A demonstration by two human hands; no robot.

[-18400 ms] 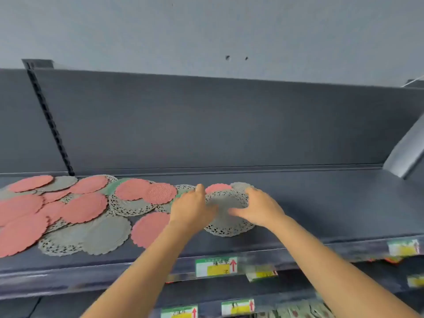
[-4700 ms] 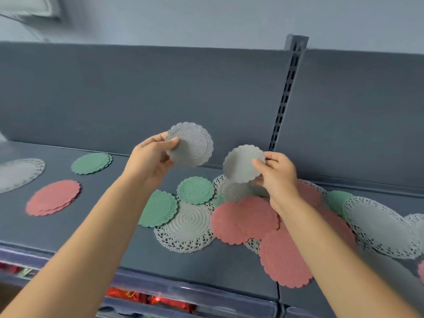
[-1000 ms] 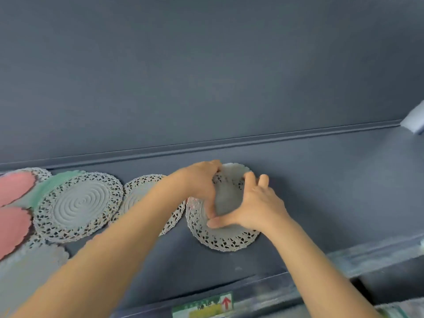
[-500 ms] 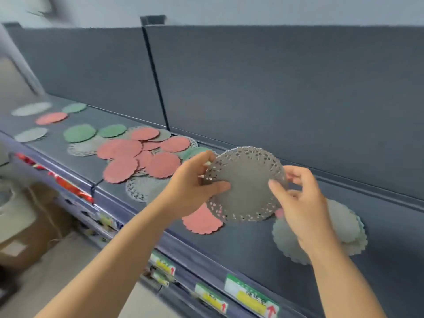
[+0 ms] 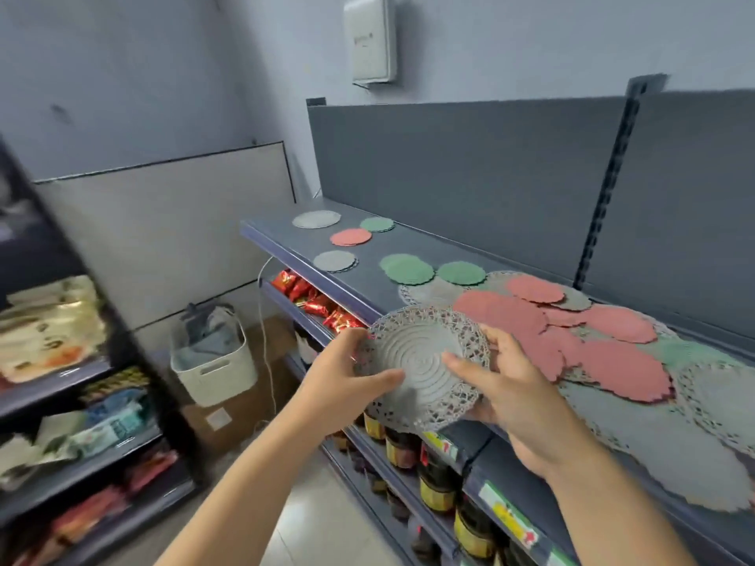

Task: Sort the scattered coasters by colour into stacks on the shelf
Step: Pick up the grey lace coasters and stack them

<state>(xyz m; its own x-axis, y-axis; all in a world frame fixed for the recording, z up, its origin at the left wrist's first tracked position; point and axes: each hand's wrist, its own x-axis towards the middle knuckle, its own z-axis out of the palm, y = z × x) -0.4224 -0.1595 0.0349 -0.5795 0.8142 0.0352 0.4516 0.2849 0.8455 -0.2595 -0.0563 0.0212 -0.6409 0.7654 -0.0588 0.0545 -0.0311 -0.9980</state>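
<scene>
A grey lace-edged coaster [image 5: 421, 361] is held in the air in front of the shelf's edge. My left hand [image 5: 347, 381] grips its left rim, thumb on top. My right hand [image 5: 510, 398] grips its right rim, thumb on its face. On the dark shelf [image 5: 449, 249] lies a scattered heap of red coasters [image 5: 572, 341], with grey lace coasters [image 5: 674, 455] at the right. Two green coasters [image 5: 461, 272] lie left of the heap. Far left sit small sorted stacks: grey [image 5: 316, 219], green [image 5: 376, 224], red [image 5: 350, 237] and grey [image 5: 335, 261].
Lower shelves hold red packets [image 5: 314, 298] and jars [image 5: 437, 480]. A white basket [image 5: 212, 365] sits on a cardboard box [image 5: 228, 418] on the floor. Another stocked rack [image 5: 61, 381] stands at the left. A white box [image 5: 369, 38] hangs on the wall.
My view has swung left along the shelf. Both hands have carried the grey lace coaster leftward, out in front of the shelf edge.
</scene>
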